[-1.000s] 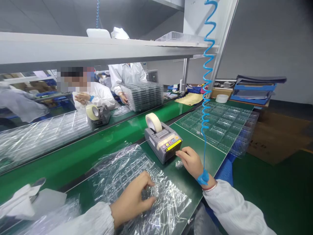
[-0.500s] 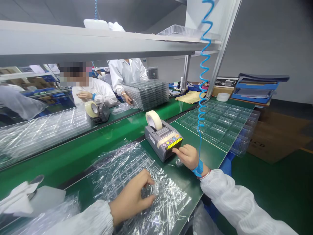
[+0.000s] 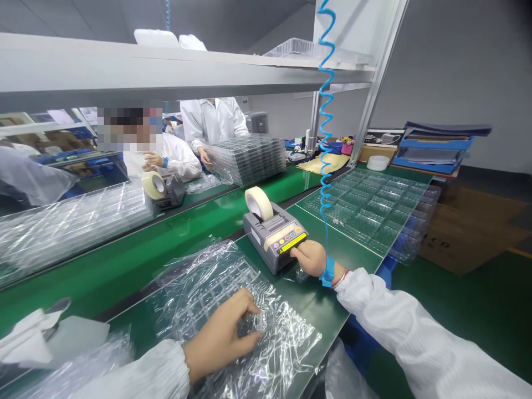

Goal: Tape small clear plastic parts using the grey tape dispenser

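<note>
A crumpled sheet of clear plastic film [image 3: 199, 277] covers a clear plastic tray [image 3: 216, 302] on the green bench mat [image 3: 322, 321], right in front of the person. The left hand [image 3: 220, 332] rests on the film, its fingers [image 3: 249, 311] curled down into a loose fold; whether they are actually pinching the film cannot be told. Film this slack looks likely to slide, so fingers pressed through it against the tray would probably give steadier control than a grab at the surface.

The right hand [image 3: 310, 257] is well apart from the left, its fingertips [image 3: 294, 252] at the front of a grey tape dispenser [image 3: 270, 235], by the yellow label [image 3: 293, 243]. No strip of tape shows there, and any grip is hidden. A small clear scrap [image 3: 301, 275] lies just below that hand. A roll of cream tape [image 3: 258, 203] sits in the dispenser. A blue wrist strap [image 3: 328, 271] circles the right wrist, and a coiled blue cord [image 3: 325, 111] rises from near it. Clear trays [image 3: 366, 213] lie stacked to the right, while across the bench a co-worker's hand [image 3: 203, 158] touches a taller stack of trays [image 3: 245, 159].
</note>
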`<state>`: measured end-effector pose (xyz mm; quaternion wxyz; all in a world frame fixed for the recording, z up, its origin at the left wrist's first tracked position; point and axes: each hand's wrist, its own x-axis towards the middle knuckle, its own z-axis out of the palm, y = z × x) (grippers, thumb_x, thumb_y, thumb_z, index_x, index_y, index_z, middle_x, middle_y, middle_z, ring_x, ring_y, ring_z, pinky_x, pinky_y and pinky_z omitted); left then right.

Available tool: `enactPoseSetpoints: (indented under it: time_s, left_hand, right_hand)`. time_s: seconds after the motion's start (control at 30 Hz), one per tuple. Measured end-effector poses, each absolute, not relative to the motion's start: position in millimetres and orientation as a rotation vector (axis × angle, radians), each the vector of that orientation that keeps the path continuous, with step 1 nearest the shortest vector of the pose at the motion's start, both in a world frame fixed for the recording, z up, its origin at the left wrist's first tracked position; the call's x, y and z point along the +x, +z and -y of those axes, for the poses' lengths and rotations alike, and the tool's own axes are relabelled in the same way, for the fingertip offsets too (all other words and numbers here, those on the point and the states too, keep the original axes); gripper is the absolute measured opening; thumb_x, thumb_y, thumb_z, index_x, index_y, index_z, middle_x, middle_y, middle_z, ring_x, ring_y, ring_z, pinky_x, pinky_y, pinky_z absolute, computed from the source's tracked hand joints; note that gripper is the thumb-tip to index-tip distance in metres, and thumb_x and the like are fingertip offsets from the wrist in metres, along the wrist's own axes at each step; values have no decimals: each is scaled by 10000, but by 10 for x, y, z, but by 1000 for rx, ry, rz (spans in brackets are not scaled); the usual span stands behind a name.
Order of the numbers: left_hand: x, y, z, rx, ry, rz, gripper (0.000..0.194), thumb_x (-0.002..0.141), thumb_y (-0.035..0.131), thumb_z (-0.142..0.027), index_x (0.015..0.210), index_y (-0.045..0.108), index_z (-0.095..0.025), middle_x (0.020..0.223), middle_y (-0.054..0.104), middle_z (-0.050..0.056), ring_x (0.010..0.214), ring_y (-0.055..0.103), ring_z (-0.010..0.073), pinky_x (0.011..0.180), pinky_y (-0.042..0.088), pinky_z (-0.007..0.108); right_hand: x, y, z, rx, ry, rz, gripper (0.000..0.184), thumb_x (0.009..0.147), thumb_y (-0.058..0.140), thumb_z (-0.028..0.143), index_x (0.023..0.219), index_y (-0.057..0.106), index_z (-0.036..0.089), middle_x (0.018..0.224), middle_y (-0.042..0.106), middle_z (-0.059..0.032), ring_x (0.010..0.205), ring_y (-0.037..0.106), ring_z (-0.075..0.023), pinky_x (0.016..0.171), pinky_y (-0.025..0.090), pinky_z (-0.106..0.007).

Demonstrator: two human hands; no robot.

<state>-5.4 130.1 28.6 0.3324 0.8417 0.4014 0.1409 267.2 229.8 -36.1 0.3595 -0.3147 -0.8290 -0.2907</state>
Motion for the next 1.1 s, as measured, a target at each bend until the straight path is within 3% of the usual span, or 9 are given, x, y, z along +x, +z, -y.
enactPoseSetpoints:
  time_s: [0.2,0.37,0.5,0.87,1.1]
  left_hand:
    - [-49,290,-1286,2204,391,-1027,207,727,558,-136,872,433,-215,905,458,0,797,448,149,702,390,293]
    - [-50,303,-1283,2197,390,-1025,207,729,553,-130,874,433,-215,901,459,-1,800,450,149,706,391,294]
    - [-50,297,-1286,2199,395,-1004,210,725,556,-129,874,435,-215,898,457,-3,798,448,146,705,384,291]
    - [-58,274,-1296,2201,377,-986,218,721,555,-126,883,439,-215,897,457,-2,796,448,145,706,383,288]
    - [-45,264,-1286,2202,353,-1004,195,736,554,-157,882,440,-218,899,458,4,789,446,148,696,387,287]
  right_hand:
    - [2639,-392,-2223,-841,-775,2009,323,845,358,47,685,616,156,536,445,-10,524,364,-137,525,267,-292]
    - [2742,-342,-2149,-738,-855,2075,196,857,456,86,899,642,133,527,450,13,533,389,-129,517,259,-301]
    - [2801,-274,-2130,-673,-907,2152,207,853,470,73,978,624,132,535,455,22,536,404,-124,503,249,-303]
    - [2811,17,-2089,-625,-936,2271,194,862,452,88,926,627,142,548,491,17,528,399,-120,503,239,-310]
    - [2772,-111,-2099,-730,-848,2328,218,860,417,86,955,611,112,602,540,-17,559,425,-141,529,257,-319]
